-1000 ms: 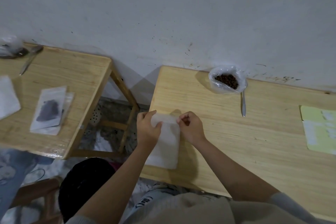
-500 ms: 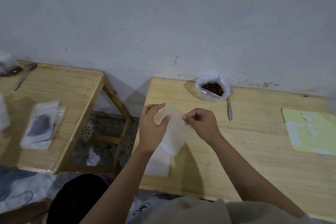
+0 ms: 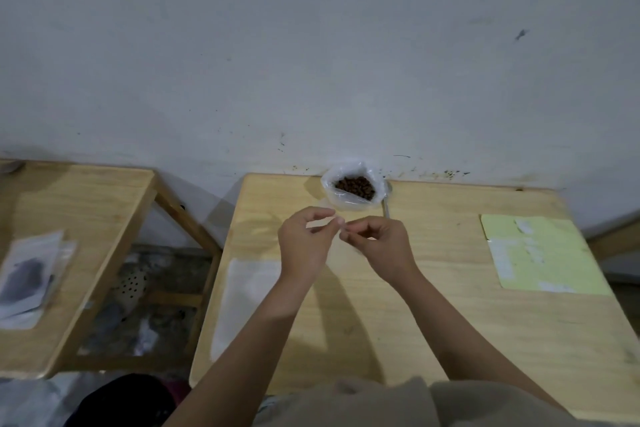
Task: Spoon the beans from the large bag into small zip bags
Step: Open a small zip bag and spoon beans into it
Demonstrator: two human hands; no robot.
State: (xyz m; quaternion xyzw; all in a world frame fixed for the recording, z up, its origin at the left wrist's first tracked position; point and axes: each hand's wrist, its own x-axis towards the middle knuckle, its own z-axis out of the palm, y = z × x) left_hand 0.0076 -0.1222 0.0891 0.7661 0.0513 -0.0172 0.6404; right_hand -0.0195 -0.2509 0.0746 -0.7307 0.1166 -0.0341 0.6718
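Two hands meet at the centre of the frame, fingertips nearly touching. The left hand [image 3: 304, 243] has its thumb and curled fingers pinched on the top edge of a small clear zip bag [image 3: 320, 224]; the right hand [image 3: 375, 241] pinches the same edge from the other side. The bag is see-through and blurred, so its outline below the hands is hard to trace.

Just beyond the fingers, toward the wall, the large bag [image 3: 353, 189] stands open on the table [image 3: 450, 322] with brown beans [image 3: 356, 185] inside. A spoon [image 3: 386, 206] lies against its right side, mostly hidden.

Lower left of the hands, a flat pile of empty zip bags [image 3: 246, 302] lies along the table's left edge. A pale green sheet [image 3: 540, 253] lies at the right. At the far left, a second table [image 3: 86, 218] carries more flat bags [image 3: 31, 274].
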